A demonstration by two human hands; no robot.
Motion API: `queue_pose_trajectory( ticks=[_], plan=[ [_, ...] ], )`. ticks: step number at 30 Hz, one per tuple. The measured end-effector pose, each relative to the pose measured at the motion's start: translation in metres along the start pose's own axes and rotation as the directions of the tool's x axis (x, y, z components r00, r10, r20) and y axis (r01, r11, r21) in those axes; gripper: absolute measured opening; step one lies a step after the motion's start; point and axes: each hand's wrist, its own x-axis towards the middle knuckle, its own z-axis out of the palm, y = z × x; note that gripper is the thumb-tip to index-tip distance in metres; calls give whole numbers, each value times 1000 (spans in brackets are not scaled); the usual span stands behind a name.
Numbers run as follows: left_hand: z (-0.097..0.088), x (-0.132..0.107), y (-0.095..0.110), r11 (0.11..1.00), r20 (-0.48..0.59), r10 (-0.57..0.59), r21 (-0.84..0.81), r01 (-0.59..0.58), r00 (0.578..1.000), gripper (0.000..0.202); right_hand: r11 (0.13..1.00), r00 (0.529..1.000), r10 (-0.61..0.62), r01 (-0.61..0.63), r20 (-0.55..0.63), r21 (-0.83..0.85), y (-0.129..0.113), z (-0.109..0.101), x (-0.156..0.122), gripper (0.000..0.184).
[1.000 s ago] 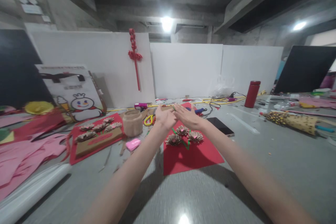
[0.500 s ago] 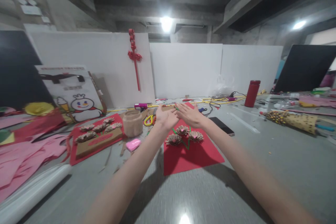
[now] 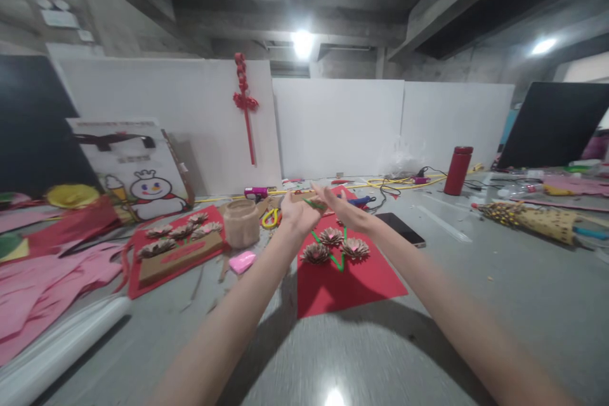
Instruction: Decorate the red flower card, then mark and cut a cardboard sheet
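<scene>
My left hand (image 3: 295, 214) and my right hand (image 3: 341, 208) meet palm to palm above the far end of a red paper sheet (image 3: 352, 285). A thin green strip (image 3: 314, 204) is pressed between them, and its end shows between the fingers. Just below the hands, three brown and pink paper flowers (image 3: 333, 240) lie on the red sheet with green stems (image 3: 339, 260) joined to them. My right hand's fingers are stretched out against my left, which is curled.
A tan jar (image 3: 240, 223), yellow scissors (image 3: 270, 219) and a pink block (image 3: 242, 261) lie to the left. A second red board with flowers (image 3: 176, 247) and pink paper scraps (image 3: 33, 292) sit further left. A phone (image 3: 399, 228), red bottle (image 3: 457, 170) and patterned roll (image 3: 528, 216) are on the right.
My hands have slid against each other, the right hand turning more edge-on. The green strip now shows between them. The flowers and red sheet have stayed put.
</scene>
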Motion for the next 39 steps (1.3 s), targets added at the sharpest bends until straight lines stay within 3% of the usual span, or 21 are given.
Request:
queue_pose_trajectory(
  ticks=[3, 8, 14, 17, 21, 23, 31, 39],
  plan=[
    [0, 1, 0, 999, 66, -27, -17, 28, 997, 58, 998, 999, -36, 34, -36, -50, 4, -6, 0, 62],
    [0, 0, -1, 1000, 22, -10, 6, 9, 1000, 51, 923, 982, -95, 148, 162, -354, 13, 0, 2, 59],
    [-5, 0, -2, 994, 66, -101, 50, 98, 993, 54, 791, 999, 14, 16, 43, -612, 35, -5, 5, 56],
    [-3, -2, -2, 993, 64, -98, 67, 93, 993, 54, 815, 998, 21, 21, 66, -578, 30, -4, 3, 59],
    [0, -3, -1, 996, 38, -67, 63, 65, 997, 57, 933, 990, 2, 50, 143, -358, 7, 4, 0, 63],
    [0, -3, -1, 998, 37, -39, 53, 37, 999, 60, 951, 989, -5, 51, 150, -305, 3, 6, 0, 63],
    [-2, -2, -5, 993, 92, -106, 61, 100, 990, 59, 794, 999, 48, -26, 19, -608, 38, -4, 5, 54],
    [-1, 0, -2, 993, 54, -110, 42, 108, 992, 65, 923, 977, 108, -168, -186, -346, 28, -19, 7, 60]
  ],
)
